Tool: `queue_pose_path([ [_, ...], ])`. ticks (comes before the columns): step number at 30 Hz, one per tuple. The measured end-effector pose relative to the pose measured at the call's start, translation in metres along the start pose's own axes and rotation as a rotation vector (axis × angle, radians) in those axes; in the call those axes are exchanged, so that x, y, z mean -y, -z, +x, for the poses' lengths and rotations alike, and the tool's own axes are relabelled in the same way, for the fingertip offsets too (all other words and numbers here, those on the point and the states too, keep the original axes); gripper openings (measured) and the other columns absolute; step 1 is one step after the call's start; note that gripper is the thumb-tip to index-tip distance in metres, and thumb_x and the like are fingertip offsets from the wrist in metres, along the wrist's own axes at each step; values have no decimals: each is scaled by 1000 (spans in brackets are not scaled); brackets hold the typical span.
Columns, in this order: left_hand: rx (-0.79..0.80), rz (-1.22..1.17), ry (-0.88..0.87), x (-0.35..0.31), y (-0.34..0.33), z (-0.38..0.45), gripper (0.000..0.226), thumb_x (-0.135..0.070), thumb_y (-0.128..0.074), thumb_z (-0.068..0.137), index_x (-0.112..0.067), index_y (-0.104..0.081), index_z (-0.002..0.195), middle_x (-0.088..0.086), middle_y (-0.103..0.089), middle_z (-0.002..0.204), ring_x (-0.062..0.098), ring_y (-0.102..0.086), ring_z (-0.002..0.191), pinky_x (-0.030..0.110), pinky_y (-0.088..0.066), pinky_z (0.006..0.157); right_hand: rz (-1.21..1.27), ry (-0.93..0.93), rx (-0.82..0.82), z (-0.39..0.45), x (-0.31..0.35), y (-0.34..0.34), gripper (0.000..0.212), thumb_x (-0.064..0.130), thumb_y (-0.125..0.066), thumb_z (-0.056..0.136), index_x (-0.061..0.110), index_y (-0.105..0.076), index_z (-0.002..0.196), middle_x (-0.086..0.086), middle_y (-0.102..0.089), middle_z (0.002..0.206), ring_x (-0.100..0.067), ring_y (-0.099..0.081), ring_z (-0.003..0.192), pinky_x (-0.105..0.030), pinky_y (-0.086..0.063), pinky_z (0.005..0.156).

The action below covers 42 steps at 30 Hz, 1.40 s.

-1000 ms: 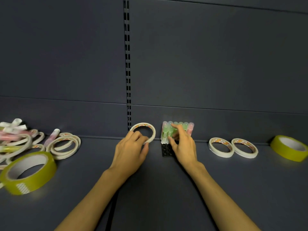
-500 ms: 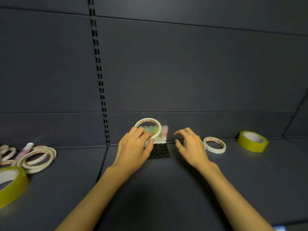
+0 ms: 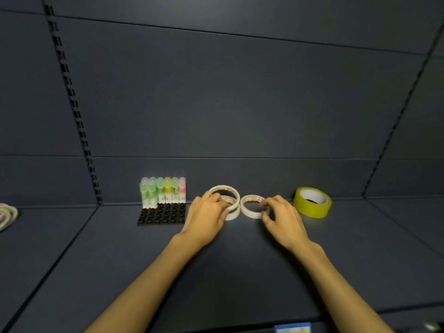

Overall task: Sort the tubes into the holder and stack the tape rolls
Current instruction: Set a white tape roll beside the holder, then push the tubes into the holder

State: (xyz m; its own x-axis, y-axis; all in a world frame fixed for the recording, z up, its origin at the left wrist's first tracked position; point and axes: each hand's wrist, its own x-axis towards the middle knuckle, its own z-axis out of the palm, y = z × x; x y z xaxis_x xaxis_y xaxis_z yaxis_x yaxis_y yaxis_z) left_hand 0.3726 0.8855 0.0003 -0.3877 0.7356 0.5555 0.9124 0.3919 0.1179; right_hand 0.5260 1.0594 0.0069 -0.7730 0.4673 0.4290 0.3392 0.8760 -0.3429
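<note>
My left hand (image 3: pixel 206 216) grasps a white tape roll (image 3: pixel 224 191), my fingers curled over its near rim, and holds it tilted just above a second white roll (image 3: pixel 232 213) that lies flat on the shelf (image 3: pixel 96 260) directly under them; the two seem to touch at the near edge, though my knuckles hide that spot, so I cannot be sure; my right hand (image 3: pixel 282 217) pinches a third white roll (image 3: pixel 252 206), which lies flat just to the left of those fingers and just beside the pair; the move ahead, I judge, turns on lining up the held roll's open centre straight over the one beneath, ring axis upright, and my left hand is the nearer for that; the third roll would then go on top from the right; the yellow roll (image 3: pixel 312 201) sits past my right fingers, apart from them; the tubes (image 3: pixel 163 192) stand upright in the back row of the black holder (image 3: pixel 161 216), left of my left fingers.
</note>
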Motion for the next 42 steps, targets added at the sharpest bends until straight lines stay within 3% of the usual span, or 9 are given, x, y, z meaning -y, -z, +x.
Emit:
queue_pose_path([
  [4, 70, 27, 96, -13, -17, 8, 23, -30, -52, 100, -29, -69, 114, -8, -60, 110, 19, -49, 109, 30, -26, 76, 29, 28, 31, 1, -16, 0, 20, 20, -62, 88, 24, -65, 107, 4, -61, 109, -23, -62, 102, -38, -47, 84],
  [12, 137, 66, 163, -19, -22, 15, 30, -30, -49, 102, -34, -64, 128, -6, -60, 116, 20, -48, 111, 33, -34, 81, 60, 67, 84, 8, -23, 2, 22, 20, -60, 89, 24, -65, 110, 6, -60, 112, -19, -60, 105, -37, -47, 89],
  [21, 135, 38, 177, -14, -31, 7, 20, -33, -53, 100, -26, -69, 110, -3, -62, 110, 23, -51, 106, 31, -29, 75, 75, 63, 101, 7, -22, -1, 25, 18, -59, 90, 24, -65, 113, 6, -60, 114, -18, -59, 108, -35, -45, 90],
  [24, 112, 19, 183, -12, -26, 5, 29, -44, -51, 98, -31, -66, 119, -8, -63, 115, 20, -52, 108, 34, -34, 82, 103, 94, 98, 9, -16, -2, 24, 19, -59, 90, 26, -64, 112, 7, -60, 113, -18, -59, 109, -35, -45, 90],
  [28, 22, -14, 219, -10, 2, -2, 50, -58, -36, 93, -29, -68, 117, -10, -65, 118, 19, -58, 109, 37, -45, 89, 146, 179, 87, 13, -2, -5, 21, 22, -59, 92, 28, -63, 112, 8, -60, 112, -16, -58, 106, -33, -46, 89],
  [34, -22, 86, 334, 4, 70, -43, 49, -55, -45, 94, -33, -57, 136, -4, -55, 143, 19, -50, 131, 42, -46, 102, 241, 363, 117, 20, 53, -16, 22, 22, -58, 92, 27, -62, 113, 5, -59, 111, -19, -59, 103, -41, -48, 88],
  [42, -59, 211, 483, 50, 152, -137, 44, -50, -47, 97, -32, -58, 136, -6, -55, 141, 17, -49, 129, 43, -42, 104, 334, 568, 147, 3, 181, -42, 23, 24, -60, 93, 25, -62, 116, 6, -61, 116, -19, -59, 106, -36, -45, 88],
])
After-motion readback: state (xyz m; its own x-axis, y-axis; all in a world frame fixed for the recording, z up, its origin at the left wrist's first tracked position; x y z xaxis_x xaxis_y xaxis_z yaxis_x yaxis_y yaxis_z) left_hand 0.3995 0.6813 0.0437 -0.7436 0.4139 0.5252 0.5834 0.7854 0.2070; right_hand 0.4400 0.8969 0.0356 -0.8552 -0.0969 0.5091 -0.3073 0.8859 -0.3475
